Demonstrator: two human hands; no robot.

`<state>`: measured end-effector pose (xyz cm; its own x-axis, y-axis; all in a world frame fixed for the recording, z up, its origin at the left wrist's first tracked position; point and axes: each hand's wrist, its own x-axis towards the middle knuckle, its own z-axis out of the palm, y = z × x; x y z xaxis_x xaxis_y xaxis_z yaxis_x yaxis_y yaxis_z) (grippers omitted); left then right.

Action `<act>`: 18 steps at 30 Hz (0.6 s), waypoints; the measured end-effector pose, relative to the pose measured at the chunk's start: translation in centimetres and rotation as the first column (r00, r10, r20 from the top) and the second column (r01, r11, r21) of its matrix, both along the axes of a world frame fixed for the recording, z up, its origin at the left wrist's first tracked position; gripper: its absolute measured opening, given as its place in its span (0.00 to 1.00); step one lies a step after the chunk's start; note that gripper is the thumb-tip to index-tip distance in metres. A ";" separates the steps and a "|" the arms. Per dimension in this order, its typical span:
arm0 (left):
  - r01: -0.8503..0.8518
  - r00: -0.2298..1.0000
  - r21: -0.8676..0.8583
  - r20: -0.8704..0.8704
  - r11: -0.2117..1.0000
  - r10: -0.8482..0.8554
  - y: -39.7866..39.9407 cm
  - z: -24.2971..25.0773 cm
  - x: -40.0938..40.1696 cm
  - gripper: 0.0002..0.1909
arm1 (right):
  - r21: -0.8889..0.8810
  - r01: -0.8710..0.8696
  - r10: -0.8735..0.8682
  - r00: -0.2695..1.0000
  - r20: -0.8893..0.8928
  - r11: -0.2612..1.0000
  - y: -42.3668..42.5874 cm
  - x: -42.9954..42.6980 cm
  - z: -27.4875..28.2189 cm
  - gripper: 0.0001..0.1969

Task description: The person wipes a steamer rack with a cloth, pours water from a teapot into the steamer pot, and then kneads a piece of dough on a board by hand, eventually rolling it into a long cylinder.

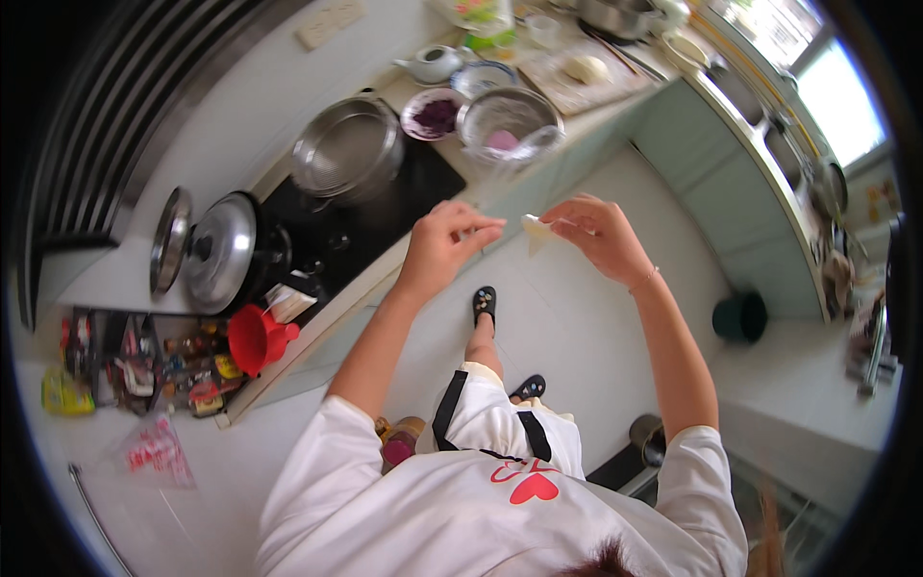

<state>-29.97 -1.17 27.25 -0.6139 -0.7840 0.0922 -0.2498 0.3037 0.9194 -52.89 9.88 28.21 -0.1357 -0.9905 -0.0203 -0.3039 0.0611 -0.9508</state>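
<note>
Both of my hands are raised over the floor, a little apart, in front of the counter. Between the thumb and fingers of my right hand [593, 234] is a small, thin, whitish piece [535, 229]; its material is too blurred to tell. My left hand [451, 241] has its thumb and fingertips pinched together; whether something small lies between them I cannot tell. Beyond the hands, on the counter, stands a metal bowl [479, 119] with clear plastic film and a pinkish-purple lump [502, 139] in it. A pale dough lump [585, 69] rests on a floured board [562, 86].
A steamer pot [347, 148] sits on the black cooktop [425, 173], beside a bowl of dark purple food [435, 115]. A lidded pan [220, 252] and a red plastic vessel [261, 339] are at the left. A dark green bin [740, 317] stands at the right.
</note>
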 end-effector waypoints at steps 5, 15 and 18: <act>0.147 0.967 -0.395 0.249 0.907 -0.049 -9.5 6.5 1.6 0.12 | -0.211 -0.289 0.206 0.915 -0.346 0.934 -12.7 3.4 5.2 0.07; -0.044 0.812 -0.546 0.468 0.836 0.349 -26.3 7.0 8.0 0.09 | -0.157 -0.390 0.320 0.883 -0.344 0.907 -35.3 11.4 4.4 0.12; -0.133 0.802 -0.550 0.429 0.824 0.415 -29.5 6.7 8.6 0.08 | -0.221 -0.467 0.441 0.884 -0.157 0.856 -40.6 10.9 2.4 0.13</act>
<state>-21.40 -30.72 33.94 -0.4421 -0.8659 0.2343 -0.7758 0.5002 0.3846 -42.03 -30.68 30.62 0.3415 -0.9136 0.2205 -0.3322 -0.3368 -0.8810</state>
